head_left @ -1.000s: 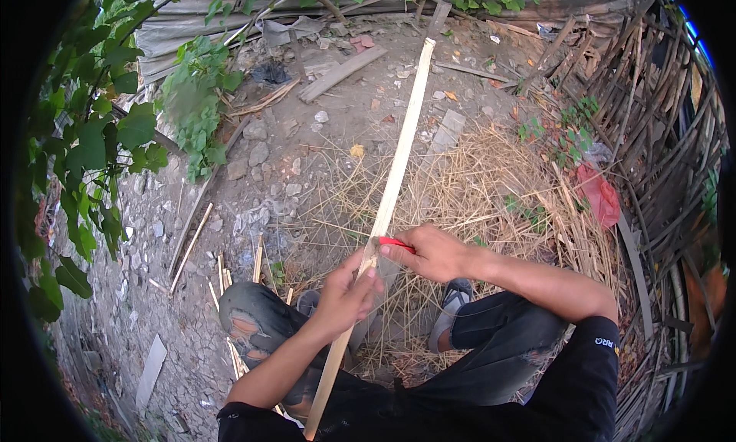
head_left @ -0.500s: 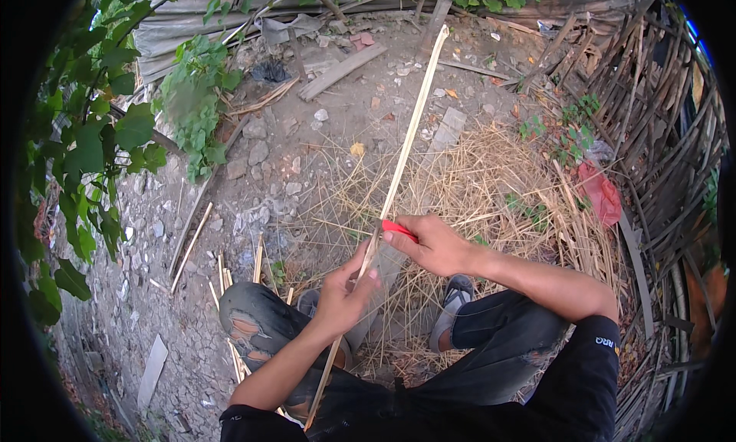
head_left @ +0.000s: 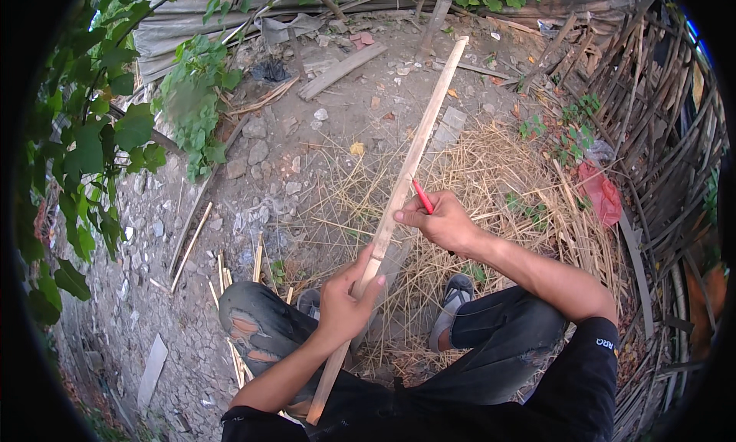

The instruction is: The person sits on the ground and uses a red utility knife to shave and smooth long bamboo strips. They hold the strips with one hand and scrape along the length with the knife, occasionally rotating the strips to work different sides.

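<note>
A long, pale bamboo strip [head_left: 426, 128] slants from my lap up and away to the right, its broad face now showing, with a node just above my left hand. My left hand [head_left: 345, 300] is closed around its lower part. My right hand [head_left: 442, 223] grips a slim red-handled knife [head_left: 422, 197] beside the strip, thumb and fingertips at the strip's right edge. Most of the blade cannot be made out. Below the hands are my bent knees in torn dark jeans [head_left: 264, 319].
Thin shavings [head_left: 491, 181] cover the ground ahead and right. Split sticks [head_left: 226, 277] lie by my left knee. A stacked wood pile [head_left: 652, 128] rises at right, near a red plastic scrap [head_left: 599, 193]. Leafy vines [head_left: 88, 147] hang at left; a loose board [head_left: 343, 72] lies farther off.
The bamboo strip has turned from its narrow edge to its broad face. My right hand has moved slightly up and right along it, the red handle now tilted more upright.
</note>
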The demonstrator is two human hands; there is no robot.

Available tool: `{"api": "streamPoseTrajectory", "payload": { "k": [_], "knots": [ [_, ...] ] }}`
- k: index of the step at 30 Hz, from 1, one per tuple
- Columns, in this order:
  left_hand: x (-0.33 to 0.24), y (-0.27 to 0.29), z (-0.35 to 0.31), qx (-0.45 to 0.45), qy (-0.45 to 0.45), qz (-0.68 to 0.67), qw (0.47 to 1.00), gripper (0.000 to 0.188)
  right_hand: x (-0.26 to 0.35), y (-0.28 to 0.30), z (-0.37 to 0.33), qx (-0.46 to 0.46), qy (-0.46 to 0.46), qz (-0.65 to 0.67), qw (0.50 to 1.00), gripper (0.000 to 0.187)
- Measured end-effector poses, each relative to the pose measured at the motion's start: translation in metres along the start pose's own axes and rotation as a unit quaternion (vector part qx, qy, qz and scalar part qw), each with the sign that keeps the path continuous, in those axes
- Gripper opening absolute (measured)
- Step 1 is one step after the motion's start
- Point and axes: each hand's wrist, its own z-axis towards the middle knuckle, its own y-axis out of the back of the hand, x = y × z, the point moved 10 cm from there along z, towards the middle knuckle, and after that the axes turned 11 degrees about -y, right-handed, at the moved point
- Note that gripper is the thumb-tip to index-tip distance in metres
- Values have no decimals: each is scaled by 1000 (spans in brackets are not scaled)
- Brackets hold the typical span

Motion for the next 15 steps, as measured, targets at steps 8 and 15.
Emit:
{"api": "streamPoseTrajectory", "payload": {
  "k": [8,15],
  "knots": [
    [8,2,-3,-32,6,-2,999,56,-4,0,3,10,6,-21,1000,24],
    [7,2,-4,-9,22,-29,999,54,-5,-3,5,59,8,-28,998,29]
  ]
}}
